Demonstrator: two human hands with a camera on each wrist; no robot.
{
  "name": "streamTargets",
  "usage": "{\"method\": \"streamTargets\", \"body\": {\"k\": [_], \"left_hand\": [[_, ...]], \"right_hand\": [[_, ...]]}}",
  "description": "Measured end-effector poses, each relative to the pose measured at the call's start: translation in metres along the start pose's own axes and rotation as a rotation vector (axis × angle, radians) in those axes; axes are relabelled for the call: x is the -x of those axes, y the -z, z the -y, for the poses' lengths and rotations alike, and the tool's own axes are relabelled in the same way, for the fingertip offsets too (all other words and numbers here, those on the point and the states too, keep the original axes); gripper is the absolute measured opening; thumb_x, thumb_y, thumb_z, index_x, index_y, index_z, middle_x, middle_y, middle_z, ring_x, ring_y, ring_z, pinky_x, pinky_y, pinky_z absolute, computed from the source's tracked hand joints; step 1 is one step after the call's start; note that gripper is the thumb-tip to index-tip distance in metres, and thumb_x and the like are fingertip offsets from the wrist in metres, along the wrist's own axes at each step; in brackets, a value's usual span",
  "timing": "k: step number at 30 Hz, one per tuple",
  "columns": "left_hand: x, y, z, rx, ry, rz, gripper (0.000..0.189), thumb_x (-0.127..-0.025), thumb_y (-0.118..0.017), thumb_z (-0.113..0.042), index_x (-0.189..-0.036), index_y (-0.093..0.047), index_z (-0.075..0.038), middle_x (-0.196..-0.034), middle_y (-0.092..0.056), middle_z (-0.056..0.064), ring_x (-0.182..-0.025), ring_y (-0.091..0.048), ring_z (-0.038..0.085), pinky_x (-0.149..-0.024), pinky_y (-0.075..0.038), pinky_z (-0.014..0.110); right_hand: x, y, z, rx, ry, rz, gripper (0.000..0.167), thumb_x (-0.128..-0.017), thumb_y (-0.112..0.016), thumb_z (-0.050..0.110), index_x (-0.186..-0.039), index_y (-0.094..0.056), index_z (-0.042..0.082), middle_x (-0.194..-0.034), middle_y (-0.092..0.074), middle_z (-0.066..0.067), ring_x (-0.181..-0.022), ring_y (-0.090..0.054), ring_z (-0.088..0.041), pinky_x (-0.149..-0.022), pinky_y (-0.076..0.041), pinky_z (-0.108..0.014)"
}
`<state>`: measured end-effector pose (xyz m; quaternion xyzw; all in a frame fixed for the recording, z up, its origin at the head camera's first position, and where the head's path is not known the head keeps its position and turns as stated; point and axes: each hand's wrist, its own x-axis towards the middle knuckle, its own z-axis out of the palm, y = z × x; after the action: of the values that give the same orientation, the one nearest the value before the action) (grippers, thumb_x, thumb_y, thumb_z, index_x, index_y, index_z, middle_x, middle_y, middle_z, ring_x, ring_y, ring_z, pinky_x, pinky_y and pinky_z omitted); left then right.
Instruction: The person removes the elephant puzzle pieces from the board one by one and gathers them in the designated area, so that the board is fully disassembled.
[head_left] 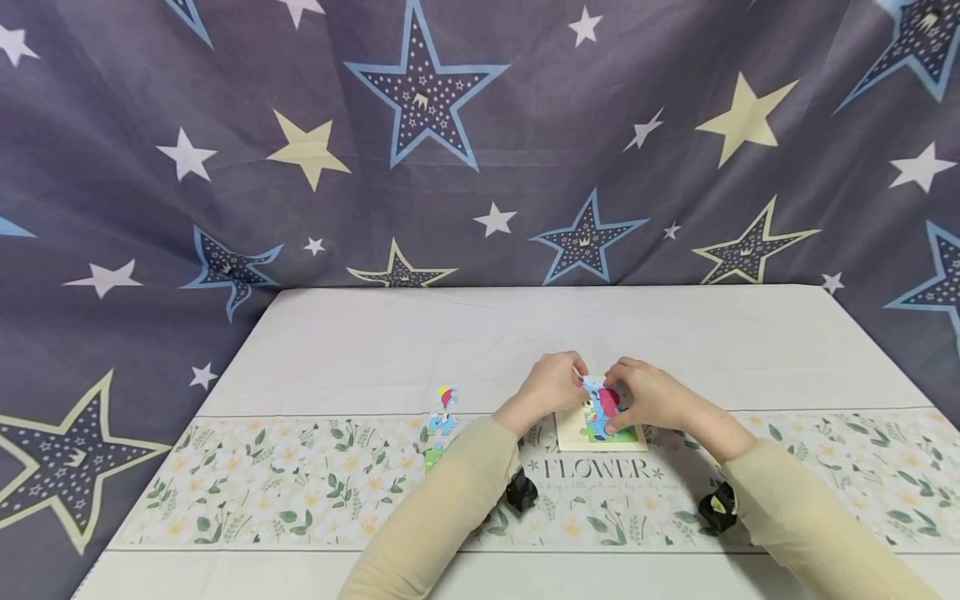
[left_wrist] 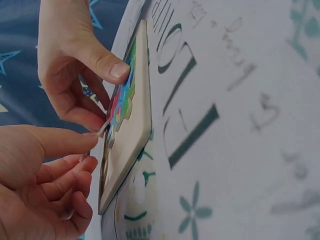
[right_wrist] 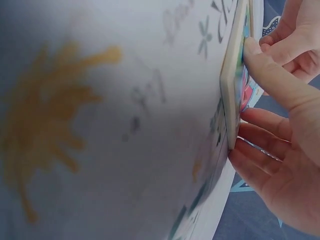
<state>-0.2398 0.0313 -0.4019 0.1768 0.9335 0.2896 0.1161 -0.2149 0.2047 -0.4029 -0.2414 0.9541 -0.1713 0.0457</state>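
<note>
A wooden jigsaw board [head_left: 568, 433] lies on the table runner, with colourful joined pieces [head_left: 602, 408] on its right part and bare wood at its left. At the board's far side my left hand [head_left: 553, 383] pinches a thin puzzle piece [left_wrist: 103, 128] between thumb and fingertips, against the edge of the picture. My right hand [head_left: 660, 396] holds the board from the right. Its thumb [right_wrist: 270, 72] presses on the picture and its other fingers are at the board's edge. The printed face of the pinched piece is mostly hidden.
Several loose puzzle pieces [head_left: 442, 423] lie left of the board, partly behind the left sleeve [head_left: 450, 492]. A floral runner [head_left: 300, 483] lettered FLOWER crosses the white table [head_left: 360, 350]. A starry curtain [head_left: 480, 183] hangs behind it. Black wrist cameras [head_left: 521, 490] sit below the wrists.
</note>
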Motion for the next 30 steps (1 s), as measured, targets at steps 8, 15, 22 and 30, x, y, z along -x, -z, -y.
{"method": "streamTargets", "body": {"k": [8,15,22,30], "left_hand": [[0.004,0.007,0.009,-0.025,-0.053,-0.001,0.026,-0.075,-0.072,-0.020,-0.098,-0.063,-0.012,-0.073,-0.056,-0.005,-0.067,-0.051,0.007,-0.061,-0.040,0.018],[0.008,0.016,0.018,-0.042,-0.122,-0.023,0.024,-0.074,-0.073,-0.021,-0.095,-0.066,-0.012,-0.069,-0.055,-0.007,-0.065,-0.049,0.007,-0.064,-0.038,0.019],[0.014,0.028,0.028,-0.028,-0.153,-0.043,0.022,-0.075,-0.073,-0.021,-0.094,-0.067,-0.013,-0.070,-0.056,-0.007,-0.063,-0.048,0.008,-0.063,-0.038,0.020],[0.022,0.043,0.043,-0.032,-0.149,-0.050,0.024,-0.074,-0.074,-0.022,-0.096,-0.068,-0.012,-0.073,-0.057,-0.005,-0.063,-0.048,0.009,-0.062,-0.039,0.022]], "right_hand": [[-0.001,-0.001,0.001,0.007,0.001,0.002,0.062,-0.057,-0.083,0.040,-0.101,-0.059,0.004,-0.097,-0.056,-0.005,-0.087,-0.053,-0.019,-0.079,-0.046,-0.040],[0.000,0.000,0.002,0.006,0.018,0.027,0.075,-0.060,-0.081,0.041,-0.117,-0.057,-0.001,-0.100,-0.055,-0.008,-0.077,-0.047,-0.013,-0.068,-0.042,-0.031],[0.000,0.001,0.002,0.001,0.022,0.041,0.075,-0.062,-0.080,0.041,-0.119,-0.057,-0.001,-0.100,-0.054,-0.008,-0.074,-0.044,-0.012,-0.064,-0.038,-0.028],[0.001,0.000,0.001,0.007,0.005,0.040,0.074,-0.061,-0.081,0.040,-0.119,-0.057,0.000,-0.101,-0.054,-0.007,-0.076,-0.044,-0.013,-0.066,-0.039,-0.029]]}}
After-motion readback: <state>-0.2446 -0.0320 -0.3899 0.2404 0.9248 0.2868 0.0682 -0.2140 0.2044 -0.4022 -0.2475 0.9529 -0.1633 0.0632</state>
